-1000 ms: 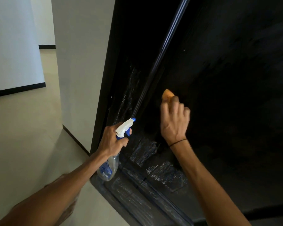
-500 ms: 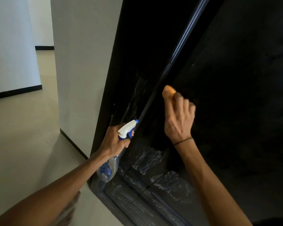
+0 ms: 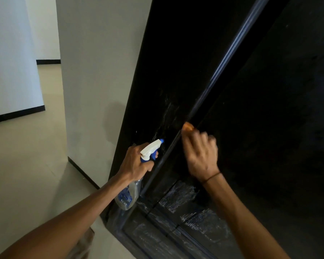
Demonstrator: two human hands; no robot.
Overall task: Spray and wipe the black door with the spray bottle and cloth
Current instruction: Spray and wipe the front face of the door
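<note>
Cloth (image 3: pixel 188 126) bunched under right hand (image 3: pixel 201 156) fingers on door (image 3: pixel 269 128); left hand (image 3: pixel 135 164) grips spray bottle (image 3: pixel 128 195).

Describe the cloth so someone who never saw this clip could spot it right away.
Start at the black door filling the right side, and follow its raised vertical moulding down. Where the right hand presses against it, the cloth pokes out above the fingers. It is the only orange thing in view.
</note>
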